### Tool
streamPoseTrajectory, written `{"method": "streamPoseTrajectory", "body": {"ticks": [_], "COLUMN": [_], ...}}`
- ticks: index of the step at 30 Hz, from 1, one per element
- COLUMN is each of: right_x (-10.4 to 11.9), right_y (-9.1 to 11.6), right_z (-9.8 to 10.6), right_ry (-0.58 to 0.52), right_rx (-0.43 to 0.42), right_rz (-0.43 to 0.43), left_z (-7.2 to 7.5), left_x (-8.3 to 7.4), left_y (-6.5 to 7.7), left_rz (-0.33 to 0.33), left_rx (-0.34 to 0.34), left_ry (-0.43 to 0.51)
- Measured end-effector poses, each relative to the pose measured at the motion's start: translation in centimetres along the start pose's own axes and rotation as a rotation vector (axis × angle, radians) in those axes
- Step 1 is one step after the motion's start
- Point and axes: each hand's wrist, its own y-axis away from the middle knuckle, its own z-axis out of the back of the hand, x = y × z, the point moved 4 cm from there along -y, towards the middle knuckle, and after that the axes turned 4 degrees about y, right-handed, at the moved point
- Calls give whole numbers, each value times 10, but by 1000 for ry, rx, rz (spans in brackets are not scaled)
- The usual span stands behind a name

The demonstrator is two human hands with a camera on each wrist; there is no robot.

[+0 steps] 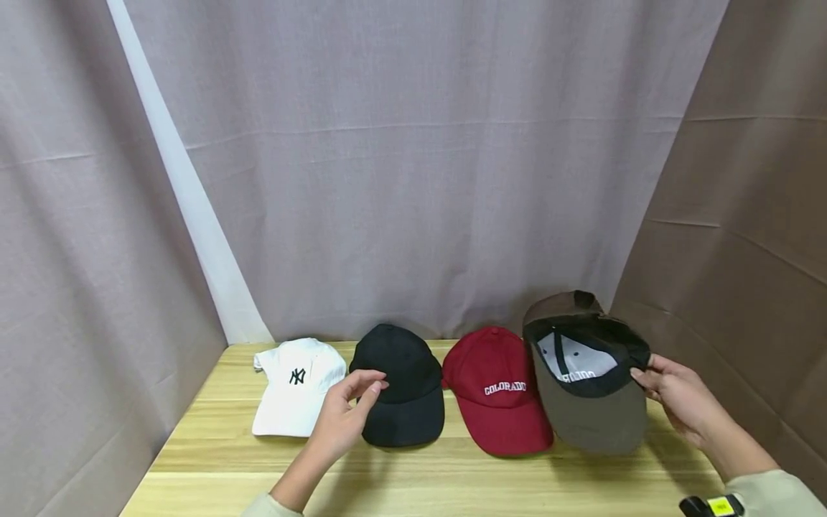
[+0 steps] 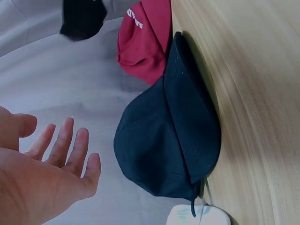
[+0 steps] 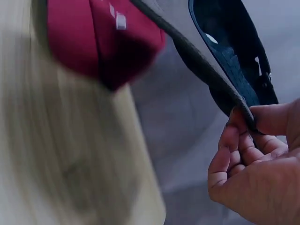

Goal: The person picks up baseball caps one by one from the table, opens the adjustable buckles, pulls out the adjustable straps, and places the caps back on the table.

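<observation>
My right hand [image 1: 678, 395] pinches a brown baseball cap [image 1: 591, 424] at its right side, between thumb and fingers. The cap is tilted, with its dark inside and a pale lining patch facing me. In the right wrist view the thumb and fingers [image 3: 229, 140] meet on the edge of the brim [image 3: 201, 65]. My left hand [image 1: 342, 413] hovers in front of a black cap [image 1: 400, 380] with loosely bent fingers and nothing in them; the left wrist view shows a gap between fingers [image 2: 77, 150] and cap. A red cap [image 1: 494, 388] lettered COLORADO lies beside the brown one.
A white cap [image 1: 300, 388] with a dark NY emblem lies at the left end of the row. The caps are on a light wooden table [image 1: 213, 459]. Grey curtains [image 1: 420, 179] hang behind it, and a brownish curtain [image 1: 743, 287] stands close on the right.
</observation>
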Motion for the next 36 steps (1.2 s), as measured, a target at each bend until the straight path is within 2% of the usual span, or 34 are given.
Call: {"method": "streamPoseTrajectory", "body": {"ticks": [3,7,13,25,31,36], "right_x": [25,53,73,75,76,78], "right_y": [2,6,12,11,9,9], "right_z": [-30,-71,-112,-147,-157,-165], "right_ry": [46,38,-1,89,135,185], "right_rx": [23,60,66,-24,-45,-65], "right_rz": [59,114,179,217,319,403], "left_z": [-1,-2,-6,-19,-24,-38], "left_x": [0,-1,-3,-13,-18,-30], "left_y": [0,-1,-3,-8,-7,-11], "left_rz": [-7,-20,-24,-44,-126,-206], "left_rx": [-3,-5,8,5,-47,-8], "left_ry": [-1,4,20,4,-22,-54]}}
